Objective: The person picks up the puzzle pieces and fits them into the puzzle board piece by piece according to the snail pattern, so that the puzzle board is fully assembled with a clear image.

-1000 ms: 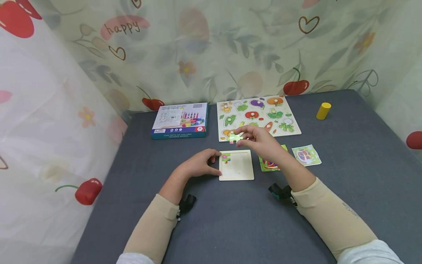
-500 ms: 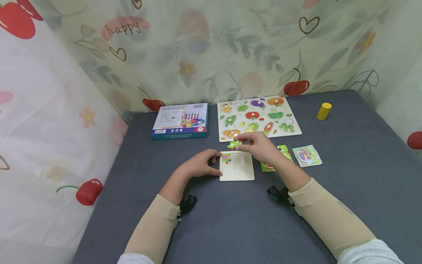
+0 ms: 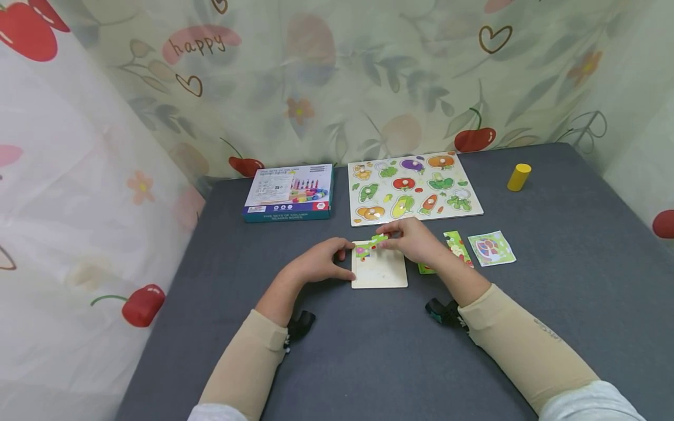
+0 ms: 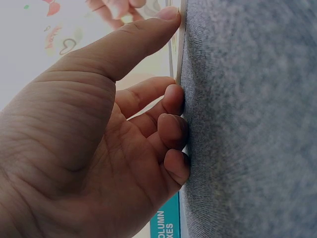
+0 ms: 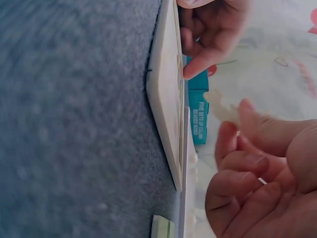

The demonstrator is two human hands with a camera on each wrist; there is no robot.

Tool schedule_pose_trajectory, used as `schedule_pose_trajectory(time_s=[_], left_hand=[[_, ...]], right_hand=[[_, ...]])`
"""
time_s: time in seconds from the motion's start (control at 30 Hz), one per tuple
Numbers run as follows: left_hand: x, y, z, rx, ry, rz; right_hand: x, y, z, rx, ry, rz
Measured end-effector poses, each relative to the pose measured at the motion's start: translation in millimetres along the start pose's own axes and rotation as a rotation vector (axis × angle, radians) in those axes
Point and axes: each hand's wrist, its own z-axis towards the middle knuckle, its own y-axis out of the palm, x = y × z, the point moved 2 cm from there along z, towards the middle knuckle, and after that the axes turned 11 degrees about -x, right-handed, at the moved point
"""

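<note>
Puzzle piece point(image 3: 378, 238): head view, pinched in the right hand point(image 3: 412, 240) over the far part of the wooden tray point(image 3: 380, 272).
Tray contents: head view, pink-and-green piece point(image 3: 363, 251) in the far left corner.
Left hand point(image 4: 99, 131): left wrist view, thumb and index finger touching the tray's edge, others loosely bent.
Gap: right wrist view alone, between held piece and tray.

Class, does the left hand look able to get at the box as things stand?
Probably yes: nothing appears to stand between the left hand and the box, though the fingers would likely have to leave the tray first.
</note>
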Motion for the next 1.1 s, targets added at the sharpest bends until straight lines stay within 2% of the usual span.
schedule_pose_trajectory(time_s=[0.37,0.67,0.93,1.1], left_hand=[[0.0,0.7,-1.1,-0.003,-0.005,-0.005],[-0.6,0.3,0.0,-0.002,0.000,0.004],[-1.1,-0.2,1.4,-0.005,0.014,0.007],[-0.5,-0.7,0.6,-0.007,0.014,0.008]], right_hand=[[12,7,6,-0.015,0.012,-0.021],[14,11,7,-0.022,-0.011,-0.071],[15,13,8,0.003,-0.045,-0.309],[11,15,7,0.009,-0.054,-0.401]])
